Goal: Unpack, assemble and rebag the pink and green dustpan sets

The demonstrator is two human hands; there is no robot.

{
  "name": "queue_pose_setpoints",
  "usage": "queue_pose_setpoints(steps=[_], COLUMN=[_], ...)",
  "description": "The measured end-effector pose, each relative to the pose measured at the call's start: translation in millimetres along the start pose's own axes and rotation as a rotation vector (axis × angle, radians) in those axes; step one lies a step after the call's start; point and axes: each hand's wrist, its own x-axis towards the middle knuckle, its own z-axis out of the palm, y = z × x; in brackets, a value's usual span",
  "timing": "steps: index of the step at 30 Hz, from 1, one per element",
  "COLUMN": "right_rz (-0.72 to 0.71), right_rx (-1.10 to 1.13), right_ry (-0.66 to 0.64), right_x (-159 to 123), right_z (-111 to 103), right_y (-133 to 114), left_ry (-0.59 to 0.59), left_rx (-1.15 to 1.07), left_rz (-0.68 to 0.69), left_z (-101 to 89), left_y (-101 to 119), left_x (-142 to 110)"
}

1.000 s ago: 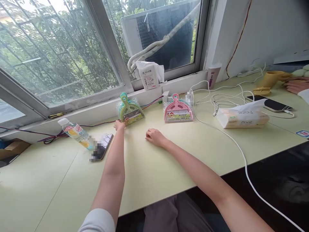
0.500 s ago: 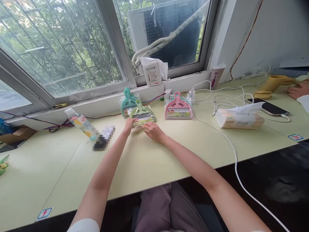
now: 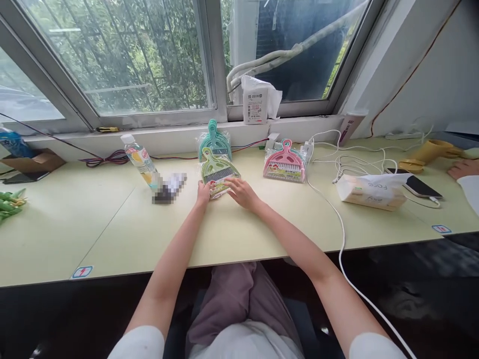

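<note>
A green dustpan and brush set (image 3: 219, 167) in clear plastic wrap leans back on the table in front of me. My left hand (image 3: 204, 191) grips its lower left corner, thumb on the front. At the lower right side, my right hand (image 3: 242, 193) is closed over the edge, with its fingertips on the wrapped front. Directly behind stands a teal dustpan and brush set (image 3: 214, 137), partly covered by the green one. Farther right, a pink dustpan and brush set (image 3: 285, 160) rests against the wall side, also wrapped.
A drink bottle (image 3: 140, 159) and a blurred-out item (image 3: 170, 188) stand to the left. On the right are a tissue pack (image 3: 370, 192), a phone (image 3: 421, 185), white cables (image 3: 346, 229) and a cup (image 3: 352, 127). Another person's hand (image 3: 464, 169) rests at the far right.
The camera view has shifted and tilted. The green set now leans at a slant with its handle toward the left, still between both hands.
</note>
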Motion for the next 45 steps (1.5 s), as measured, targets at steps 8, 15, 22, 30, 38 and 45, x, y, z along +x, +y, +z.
queue_pose_setpoints(steps=[8,15,22,30,38,45], right_rz=[0.19,0.599,0.825,0.909,1.134,0.993], right_rx=[-0.04,0.197,0.585,1.353,1.735,1.797], right_ry=[-0.119,-0.07,-0.006,0.22,0.527,0.523], right_x=[0.1,-1.4,-1.8,7.9,6.6,5.6], right_z=[7.4,0.7,-0.7,3.8,-5.5,-5.3], right_y=[13.7,28.6,33.1,9.2,15.9,0.7], left_ry=[-0.028,-0.09,-0.068,-0.131,-0.273,-0.308], left_rx=[-0.316,-0.341,-0.247,-0.332,-0.333,-0.302], left_rz=[-0.18,-0.138,-0.125,-0.133,-0.079,-0.028], left_z=[4.3,4.1,4.4,5.6,6.1,5.2], left_y=[10.7,12.7,13.8,19.4,19.4,20.0], left_x=[-4.7,-7.2,-8.8,-15.7,-21.2,-23.0])
